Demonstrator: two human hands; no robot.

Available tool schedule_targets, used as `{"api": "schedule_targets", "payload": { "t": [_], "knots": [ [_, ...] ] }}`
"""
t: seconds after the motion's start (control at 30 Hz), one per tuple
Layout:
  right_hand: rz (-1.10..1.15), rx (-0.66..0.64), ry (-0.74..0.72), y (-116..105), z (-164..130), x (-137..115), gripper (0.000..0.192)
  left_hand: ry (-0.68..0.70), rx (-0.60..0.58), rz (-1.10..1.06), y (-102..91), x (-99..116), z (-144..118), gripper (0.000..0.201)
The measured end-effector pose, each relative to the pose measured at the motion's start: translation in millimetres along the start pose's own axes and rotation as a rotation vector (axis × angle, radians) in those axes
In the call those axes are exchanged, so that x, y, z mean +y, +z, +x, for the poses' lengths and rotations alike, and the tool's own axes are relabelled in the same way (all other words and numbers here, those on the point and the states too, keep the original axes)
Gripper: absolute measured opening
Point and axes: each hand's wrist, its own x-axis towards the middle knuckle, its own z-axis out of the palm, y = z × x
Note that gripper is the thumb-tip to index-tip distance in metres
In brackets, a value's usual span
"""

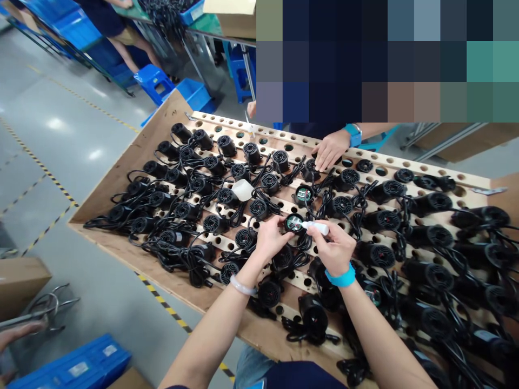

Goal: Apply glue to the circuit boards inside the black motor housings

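My left hand (271, 236) grips a small black round unit (294, 222) with an open greenish face, which stands in the wooden rack (133, 156). My right hand (334, 247), a blue band on its wrist, holds a small white tube (318, 227) with its tip at that unit's face. Several more black round units with coiled cords fill the rack's holes all around. Another open unit (304, 194) stands just beyond.
A white translucent cap or cup (243, 189) lies among the units. A co-worker's hand (331, 149) with a blue watch rests on the rack's far edge. Blue crates (77, 367) and a cardboard box (18, 281) stand on the floor at left.
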Motion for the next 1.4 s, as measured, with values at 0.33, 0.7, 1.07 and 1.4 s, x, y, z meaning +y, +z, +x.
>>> {"api": "schedule_targets", "payload": {
  "t": [0.33,0.7,1.07,1.4],
  "knots": [
    [0.107,-0.030,0.134,1.7,-2.6,5.7,0.021,-0.018,-0.006,-0.013,-0.3,1.6,0.4,0.034],
    [0.172,-0.034,0.184,5.4,-2.3,7.2,0.022,-0.030,-0.021,-0.031,0.7,-1.5,1.3,0.035],
    [0.234,-0.068,0.232,1.2,-1.4,5.6,0.021,-0.038,-0.020,-0.034,0.1,-0.3,1.8,0.035],
    [0.269,-0.086,0.277,-0.5,2.1,0.8,0.021,-0.033,-0.022,-0.035,0.0,-0.2,1.9,0.036]
  ]
}}
